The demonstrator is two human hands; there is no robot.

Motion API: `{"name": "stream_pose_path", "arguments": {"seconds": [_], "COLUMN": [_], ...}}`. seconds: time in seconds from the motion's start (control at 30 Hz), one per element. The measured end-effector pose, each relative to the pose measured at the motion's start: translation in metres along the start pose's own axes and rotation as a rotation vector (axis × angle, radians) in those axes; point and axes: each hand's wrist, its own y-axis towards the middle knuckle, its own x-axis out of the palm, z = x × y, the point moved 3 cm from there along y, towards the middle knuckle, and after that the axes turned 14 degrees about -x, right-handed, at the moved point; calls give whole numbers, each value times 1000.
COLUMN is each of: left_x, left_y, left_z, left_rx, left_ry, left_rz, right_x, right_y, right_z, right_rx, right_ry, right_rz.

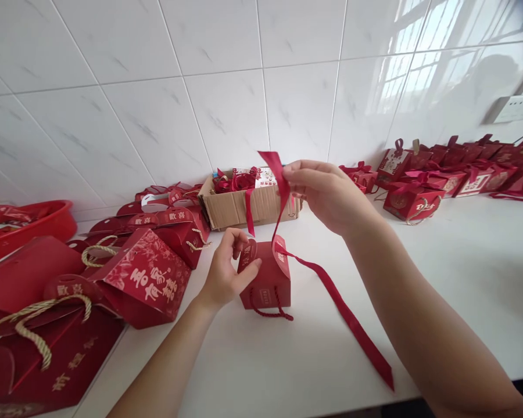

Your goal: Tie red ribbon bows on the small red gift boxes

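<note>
Far to the left of the small red box [267,273], a red basin [54,223] stands by the wall, with red packages in it. Nearer that box, still on its left, red gift boxes [154,284] with cream rope handles [39,342] crowd the white counter [462,290]. My left hand [222,276] is at the small red box's left side, thumb over its near face and fingers curled by its upper edge; thumb and fingers are apart, and I cannot tell whether they press on it. The box itself stands on the counter, its dark red cord handle [272,315] lying in front. Behind it sits an open cardboard carton [226,210] with red ribbons and printed pieces inside. Above the box, my right hand [326,188] pinches the red ribbon [353,328] between thumb and fingers; one end sticks up past my fingertips, while the other length trails from the box's top onto the counter on its right. Farther right of the box, beribboned red boxes [414,203] stand grouped by the tiled wall [226,104].
</note>
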Motion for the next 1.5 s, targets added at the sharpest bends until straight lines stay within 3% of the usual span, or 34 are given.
{"name": "stream_pose_path", "arguments": {"seconds": [0.1,0.2,0.37,0.47,0.6,0.83,1.1,1.5], "left_x": [1,-1,-5,-5,-5,-4,-3,-4], "left_y": [1,6,11,11,12,12,12,12], "left_z": [-3,-10,-22,-24,-26,-28,-27,-27], "left_rx": [-24,-98,-229,-245,-259,-263,-274,-291], "left_ry": [-22,-227,-461,-527,-575,-579,-619,-609], "left_rz": [13,118,299,323,337,345,325,332], "right_x": [4,13,34,43,50,57,55,54], "right_y": [0,-1,-10,-15,-19,-23,-22,-22], "right_z": [-3,3,33,51,59,66,78,73], "right_rx": [-28,3,238,384,461,450,404,358], "right_ry": [106,118,-171,-330,-432,-461,-512,-633], "right_rz": [31,37,-17,-84,-166,-242,-234,-294]}}
